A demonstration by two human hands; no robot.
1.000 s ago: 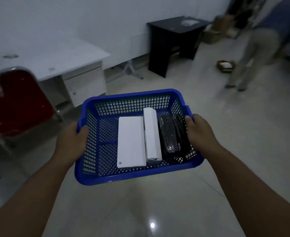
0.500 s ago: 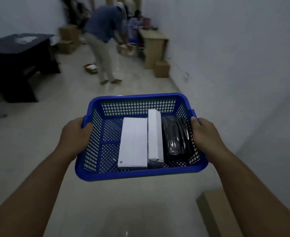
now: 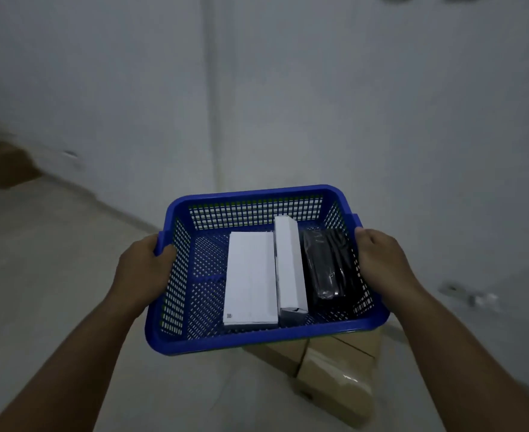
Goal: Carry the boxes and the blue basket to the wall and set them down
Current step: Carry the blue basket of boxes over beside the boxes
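While both hands carry it in the air facing the wall (image 3: 381,104), the blue basket (image 3: 257,339) looks light and stiff, a plastic lattice best held by its two side rims. Left hand (image 3: 146,263) and right hand (image 3: 383,261) are clenched over those rims, thumbs on top. Between the fingers lie a wide white box (image 3: 250,275), a narrow white box (image 3: 288,263) and a black wrapped pack (image 3: 328,263), which would likely slide if tipped. Cardboard cartons (image 3: 335,375) sit below the right fingers.

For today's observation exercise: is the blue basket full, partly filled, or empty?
Partly filled. The blue basket holds a flat white box, a narrow white box and a black packet; its left part shows bare mesh.
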